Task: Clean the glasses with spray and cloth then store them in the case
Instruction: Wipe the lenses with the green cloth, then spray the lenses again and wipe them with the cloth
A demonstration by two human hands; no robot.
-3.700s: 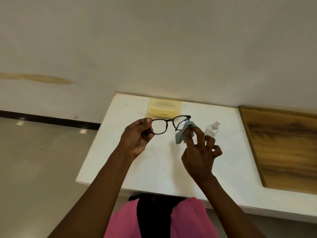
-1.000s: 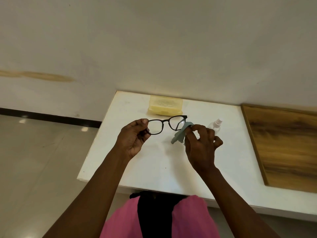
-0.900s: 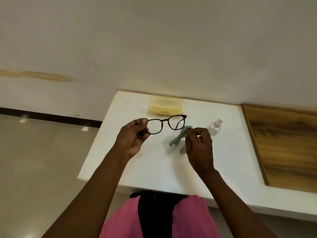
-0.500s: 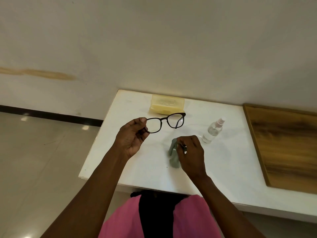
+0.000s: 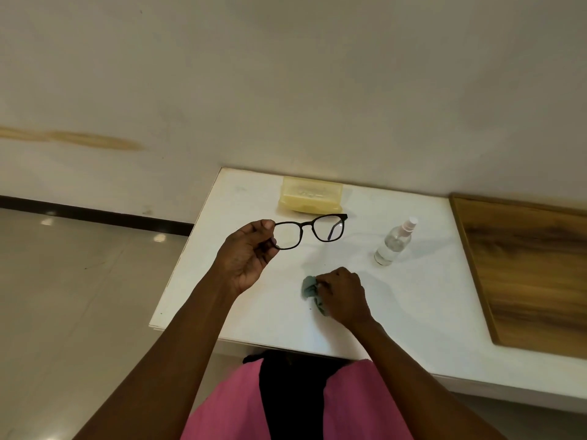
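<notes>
On the white table (image 5: 413,300) the yellow case (image 5: 311,198) sits shut by the wall, so storing is left. My left hand (image 5: 246,252) pinches the glasses (image 5: 309,231) aloft; my right hand (image 5: 344,295) presses the cloth (image 5: 309,289) down (wiping looks finished).

Single head-worn view, wide-angle, looking forward and down over the wearer's lap; white bench (image 5: 254,306) close below, wall (image 5: 286,74) beyond, floor (image 5: 63,281) at left
</notes>
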